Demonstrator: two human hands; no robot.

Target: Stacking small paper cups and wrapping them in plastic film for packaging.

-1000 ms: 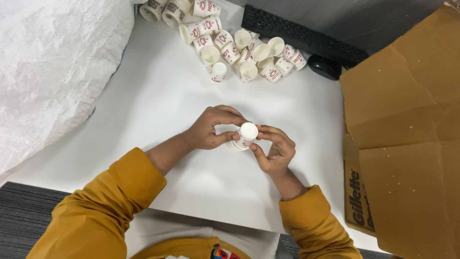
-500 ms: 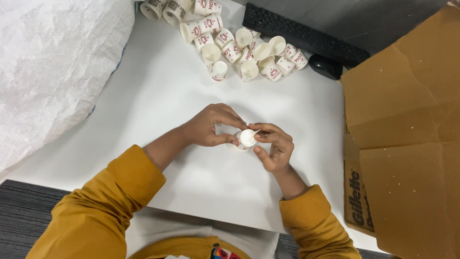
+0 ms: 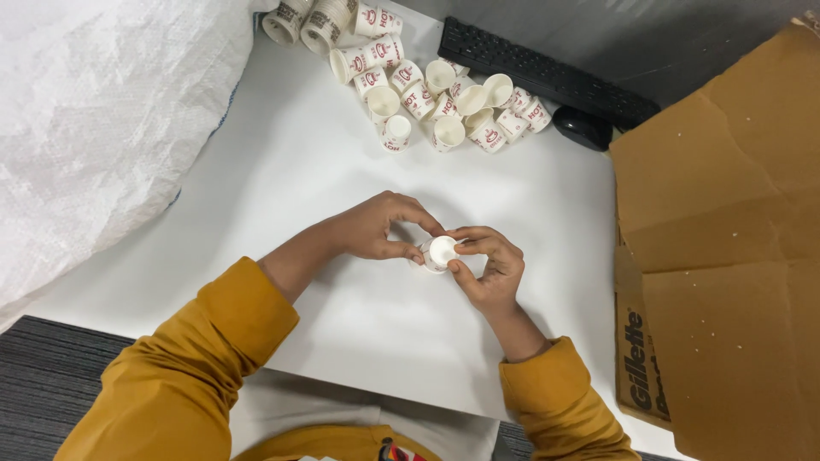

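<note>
— White tabletop (image 3: 282, 196) fills most of the view, right? What sits at its left edge?

— One big white woven plastic sack (image 3: 94, 128), bulging over the table's left side. Below it, a strip of dark grey carpet shows past the table edge.

— And the hands?

— Both come out of mustard-yellow sleeves (image 3: 196, 358). The left hand (image 3: 376, 226) and the right hand (image 3: 489, 266) meet over the middle of the table, both pinched on one small white paper cup (image 3: 442, 253).

— How does that cup look?

— Tiny, plain white from this angle, round, one round end turned up toward the camera. I cannot tell whether that is its base or its mouth, or whether a second cup is nested under it. The left thumb and forefinger grip its left side; the right thumb and forefinger close on its right side. It sits just above the tabletop, between the fingertips.

— How many more cups are there?

— A loose heap of small white paper cups with red print (image 3: 436, 98) lies at the far edge, well apart from the hands. I count roughly twenty; some lie on their sides, some overlap, so the count is not exact.

— To the right of that?

— One black keyboard (image 3: 547, 72) along the far edge, one black mouse (image 3: 582, 128) just beside its right end, then one large sheet of flattened brown cardboard (image 3: 726, 256) covering the right side.
</note>
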